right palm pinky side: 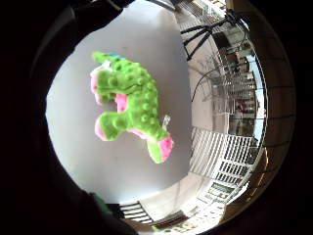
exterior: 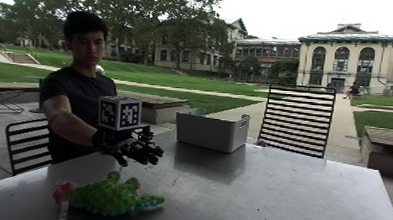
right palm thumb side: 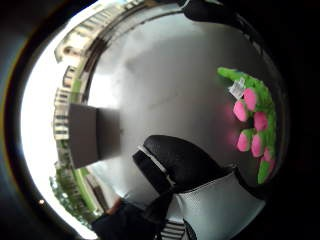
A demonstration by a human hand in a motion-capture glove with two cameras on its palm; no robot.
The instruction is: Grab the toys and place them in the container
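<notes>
The gloved right hand [exterior: 132,148] hung above the table [exterior: 279,188] with its fingers loosely curled and holding nothing; it stood apart from the green and pink plush toy [exterior: 109,199], which lay on its side on the tabletop at about six o'clock from the hand in the outside view; the grey container [exterior: 211,131] sat at about two o'clock from the hand, well apart from the toy. By my reading the step in hand was the reach for the toy, with no grasp yet made; the next move would call for lowering the hand over the toy's body, closing the fingers round it, then carrying it across to the open bin. The inside of the container was hidden by its wall, so whether other toys lay in it could not be told; the toy's head end was hard to make out; the palm views cut off part of the toy.
</notes>
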